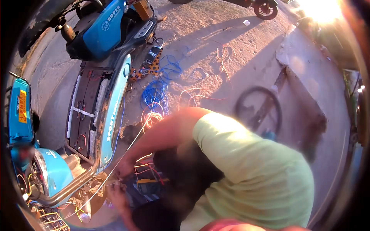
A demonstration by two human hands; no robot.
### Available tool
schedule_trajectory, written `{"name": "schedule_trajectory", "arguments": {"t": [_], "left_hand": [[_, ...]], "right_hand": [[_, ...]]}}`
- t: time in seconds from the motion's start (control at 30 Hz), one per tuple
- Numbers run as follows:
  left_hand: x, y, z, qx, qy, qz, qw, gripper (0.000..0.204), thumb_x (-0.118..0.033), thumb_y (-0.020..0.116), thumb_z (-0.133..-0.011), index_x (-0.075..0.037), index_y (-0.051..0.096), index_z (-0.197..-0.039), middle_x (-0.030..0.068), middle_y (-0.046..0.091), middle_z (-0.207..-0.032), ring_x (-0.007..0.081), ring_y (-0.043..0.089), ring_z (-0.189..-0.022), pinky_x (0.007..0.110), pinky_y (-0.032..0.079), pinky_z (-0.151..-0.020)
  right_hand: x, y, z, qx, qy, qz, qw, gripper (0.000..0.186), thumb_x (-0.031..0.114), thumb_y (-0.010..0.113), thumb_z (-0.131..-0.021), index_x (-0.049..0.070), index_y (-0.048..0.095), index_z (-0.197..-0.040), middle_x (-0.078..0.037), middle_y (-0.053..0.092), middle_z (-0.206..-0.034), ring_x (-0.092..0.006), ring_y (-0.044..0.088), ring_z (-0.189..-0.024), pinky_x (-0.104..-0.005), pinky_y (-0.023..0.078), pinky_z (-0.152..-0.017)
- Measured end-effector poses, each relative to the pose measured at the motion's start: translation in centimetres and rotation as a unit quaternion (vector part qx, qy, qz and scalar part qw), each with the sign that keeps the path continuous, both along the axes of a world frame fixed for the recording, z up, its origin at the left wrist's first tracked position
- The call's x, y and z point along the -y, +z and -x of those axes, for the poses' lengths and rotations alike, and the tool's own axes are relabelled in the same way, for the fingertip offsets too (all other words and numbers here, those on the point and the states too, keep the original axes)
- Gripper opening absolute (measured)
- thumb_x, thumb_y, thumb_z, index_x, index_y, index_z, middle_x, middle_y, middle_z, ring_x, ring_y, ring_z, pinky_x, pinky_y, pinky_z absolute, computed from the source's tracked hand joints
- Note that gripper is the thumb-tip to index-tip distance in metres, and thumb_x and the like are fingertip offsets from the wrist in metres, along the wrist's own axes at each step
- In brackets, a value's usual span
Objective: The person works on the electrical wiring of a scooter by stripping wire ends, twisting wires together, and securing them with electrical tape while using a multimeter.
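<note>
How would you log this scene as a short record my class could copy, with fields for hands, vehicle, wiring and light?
Left hand: near a pale cable; grip unclear
Right hand: close to the left; grip unclear
Vehicle: blue scooter, dark blocks exposed, white strap across them
Wiring: blue bundle and orange-pink coil on the ground
Light: bright glare, upper right

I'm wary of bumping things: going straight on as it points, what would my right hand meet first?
Probably the left hand, close ahead, with the pale cable near that line; depth is unclear.
</note>
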State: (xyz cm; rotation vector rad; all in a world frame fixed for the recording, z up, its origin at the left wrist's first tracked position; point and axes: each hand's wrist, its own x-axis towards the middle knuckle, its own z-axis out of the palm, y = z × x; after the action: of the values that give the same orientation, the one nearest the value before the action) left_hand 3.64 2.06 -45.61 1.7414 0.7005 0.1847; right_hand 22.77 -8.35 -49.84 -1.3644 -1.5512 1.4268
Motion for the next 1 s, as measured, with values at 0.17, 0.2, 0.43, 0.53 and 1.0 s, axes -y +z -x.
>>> {"name": "schedule_trajectory", "arguments": {"t": [0.17, 0.2, 0.43, 0.53, 1.0], "left_hand": [[1.1, 0.6, -3.8, -0.025, -0.003, 0.047, 0.999, 0.017, -0.019, 0.057, -0.1, -0.003, 0.058, -0.099, 0.0028, 0.057, -0.078, 0.0095, 0.048, -0.062, 0.023, 0.04, -0.058], [0.4, 0.6, -3.9, -0.039, 0.021, 0.049, 0.998, 0.016, -0.019, 0.058, -0.1, -0.003, 0.059, -0.099, 0.0025, 0.056, -0.077, 0.0093, 0.048, -0.062, 0.023, 0.04, -0.058], [0.4, 2.0, -5.3, -0.062, 0.034, 0.108, 0.992, 0.014, -0.023, 0.058, -0.1, -0.009, 0.056, -0.098, 0.0003, 0.05, -0.076, 0.0098, 0.046, -0.061, 0.026, 0.042, -0.057], [1.7, 2.8, -5.6, -0.012, 0.024, 0.18, 0.983, 0.013, -0.021, 0.057, -0.1, -0.008, 0.058, -0.101, 0.0017, 0.054, -0.078, 0.0109, 0.047, -0.062, 0.027, 0.043, -0.058], [0.5, 1.6, -5.6, -0.082, 0.03, 0.034, 0.996, 0.018, -0.023, 0.064, -0.096, -0.005, 0.062, -0.098, 0.0022, 0.057, -0.076, 0.0111, 0.048, -0.063, 0.026, 0.04, -0.058]], "right_hand": [[0.2, -2.6, -1.7, 0.147, -0.076, -0.135, 0.977, 0.025, 0.025, 0.061, -0.088, 0.003, 0.074, -0.093, -0.015, 0.072, -0.089, -0.0284, 0.069, -0.079, -0.0399, 0.054, -0.067], [0.5, -1.5, -1.4, 0.139, -0.072, -0.147, 0.977, 0.025, 0.025, 0.061, -0.088, 0.003, 0.074, -0.093, -0.015, 0.072, -0.089, -0.0284, 0.069, -0.079, -0.0399, 0.054, -0.067], [3.0, 1.9, -2.8, 0.251, -0.12, -0.136, 0.951, 0.034, 0.03, 0.057, -0.087, 0.004, 0.076, -0.101, -0.019, 0.073, -0.099, -0.0343, 0.07, -0.092, -0.0447, 0.056, -0.079], [2.7, 1.6, -2.7, 0.267, -0.099, -0.223, 0.932, 0.034, 0.029, 0.057, -0.089, 0.004, 0.075, -0.103, -0.021, 0.072, -0.101, -0.035, 0.07, -0.095, -0.0458, 0.055, -0.083], [1.0, -3.9, -3.3, 0.274, -0.092, -0.371, 0.883, 0.032, 0.034, 0.06, -0.09, 0.005, 0.074, -0.09, -0.014, 0.074, -0.092, -0.0354, 0.069, -0.089, -0.0477, 0.054, -0.079]]}}
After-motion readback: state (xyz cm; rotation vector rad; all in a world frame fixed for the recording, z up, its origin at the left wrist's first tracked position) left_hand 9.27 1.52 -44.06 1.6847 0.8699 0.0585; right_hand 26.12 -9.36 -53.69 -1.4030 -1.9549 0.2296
